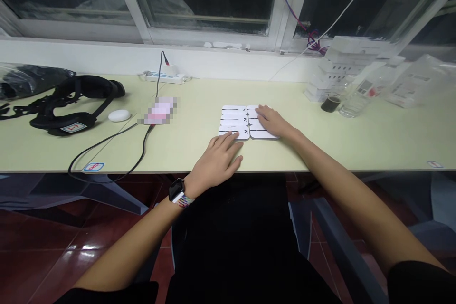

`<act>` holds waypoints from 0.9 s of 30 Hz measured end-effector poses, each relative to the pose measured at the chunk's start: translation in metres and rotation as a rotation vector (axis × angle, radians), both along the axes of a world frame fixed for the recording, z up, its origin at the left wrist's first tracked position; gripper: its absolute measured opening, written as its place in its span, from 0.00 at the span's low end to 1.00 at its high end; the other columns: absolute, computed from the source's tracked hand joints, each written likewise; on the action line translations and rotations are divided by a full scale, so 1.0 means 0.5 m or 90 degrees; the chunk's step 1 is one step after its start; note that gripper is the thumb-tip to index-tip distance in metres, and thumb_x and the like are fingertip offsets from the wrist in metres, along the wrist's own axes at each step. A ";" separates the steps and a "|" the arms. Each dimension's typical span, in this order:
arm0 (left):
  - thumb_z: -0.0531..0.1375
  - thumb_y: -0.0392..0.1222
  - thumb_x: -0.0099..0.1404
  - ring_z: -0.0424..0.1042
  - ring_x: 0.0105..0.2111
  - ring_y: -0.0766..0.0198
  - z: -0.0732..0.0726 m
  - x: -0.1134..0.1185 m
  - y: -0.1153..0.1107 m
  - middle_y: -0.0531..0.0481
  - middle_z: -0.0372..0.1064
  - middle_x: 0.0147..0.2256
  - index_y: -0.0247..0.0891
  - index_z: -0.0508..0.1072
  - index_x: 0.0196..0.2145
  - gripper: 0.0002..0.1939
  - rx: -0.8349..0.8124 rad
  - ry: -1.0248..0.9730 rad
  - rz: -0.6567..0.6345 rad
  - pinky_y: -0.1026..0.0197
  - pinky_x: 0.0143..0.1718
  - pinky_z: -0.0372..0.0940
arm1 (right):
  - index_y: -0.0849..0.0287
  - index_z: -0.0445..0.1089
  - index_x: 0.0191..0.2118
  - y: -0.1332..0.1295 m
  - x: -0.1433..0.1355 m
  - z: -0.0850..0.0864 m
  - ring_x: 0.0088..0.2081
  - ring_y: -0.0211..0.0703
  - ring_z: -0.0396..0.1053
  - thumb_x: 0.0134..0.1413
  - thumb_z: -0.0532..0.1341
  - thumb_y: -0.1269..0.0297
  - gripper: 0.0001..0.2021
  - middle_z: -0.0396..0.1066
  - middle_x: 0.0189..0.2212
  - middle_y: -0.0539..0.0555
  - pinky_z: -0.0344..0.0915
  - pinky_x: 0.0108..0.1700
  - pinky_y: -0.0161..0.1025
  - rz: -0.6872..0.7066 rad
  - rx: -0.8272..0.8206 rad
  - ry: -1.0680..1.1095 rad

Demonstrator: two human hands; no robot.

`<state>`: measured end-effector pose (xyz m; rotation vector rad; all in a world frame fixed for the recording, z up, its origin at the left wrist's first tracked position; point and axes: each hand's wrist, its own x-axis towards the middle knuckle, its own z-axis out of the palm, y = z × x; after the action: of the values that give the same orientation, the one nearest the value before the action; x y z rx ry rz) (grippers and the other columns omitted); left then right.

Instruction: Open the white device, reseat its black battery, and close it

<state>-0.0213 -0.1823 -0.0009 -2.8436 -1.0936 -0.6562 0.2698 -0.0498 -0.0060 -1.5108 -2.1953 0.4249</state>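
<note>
Several white rounded cards, each with a black line, lie in two adjoining columns on the table. The left column (231, 119) shows black W marks along its right side. My left hand (220, 159), wearing a watch, is open with its fingers spread, and its fingertips reach over the front card of that column. Whether they touch it I cannot tell. My right hand (272, 121) lies open and flat across the right column (263, 134), hiding parts of its cards.
A black headset (76, 116) and a white oval case (119, 115) lie on the left. A cable runs from a blurred-out phone-like item (160, 110) over the table's front edge. White boxes (337, 69), a clear bottle (359, 97) and a dark-filled cup (330, 103) stand at back right.
</note>
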 end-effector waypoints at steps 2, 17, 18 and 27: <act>0.51 0.47 0.84 0.58 0.74 0.37 0.000 0.000 0.000 0.33 0.61 0.73 0.37 0.71 0.67 0.22 -0.002 0.000 0.000 0.33 0.70 0.60 | 0.54 0.63 0.76 0.000 -0.002 0.001 0.81 0.62 0.46 0.78 0.47 0.49 0.31 0.55 0.79 0.58 0.44 0.81 0.64 0.004 0.007 -0.004; 0.52 0.47 0.84 0.58 0.74 0.36 0.003 0.000 -0.002 0.33 0.61 0.73 0.35 0.71 0.66 0.22 -0.006 0.007 0.004 0.32 0.71 0.59 | 0.54 0.68 0.68 -0.032 -0.018 0.026 0.72 0.66 0.58 0.76 0.48 0.53 0.25 0.66 0.68 0.64 0.56 0.75 0.65 0.036 0.026 -0.018; 0.52 0.47 0.84 0.58 0.74 0.36 0.003 0.000 -0.002 0.33 0.61 0.73 0.35 0.72 0.66 0.22 -0.007 0.005 0.003 0.32 0.71 0.59 | 0.55 0.68 0.68 -0.032 -0.020 0.027 0.72 0.65 0.59 0.76 0.47 0.54 0.25 0.66 0.68 0.65 0.56 0.75 0.65 0.033 0.028 -0.021; 0.52 0.47 0.83 0.58 0.74 0.36 0.001 0.000 -0.003 0.33 0.61 0.73 0.36 0.72 0.66 0.21 -0.002 0.014 0.007 0.32 0.71 0.59 | 0.53 0.69 0.65 -0.031 -0.027 0.022 0.69 0.68 0.62 0.74 0.51 0.53 0.23 0.66 0.67 0.65 0.58 0.72 0.67 -0.007 0.047 -0.036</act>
<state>-0.0213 -0.1835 -0.0004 -2.8379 -1.1084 -0.6219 0.2562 -0.0652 0.0050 -1.5120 -2.2204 0.2984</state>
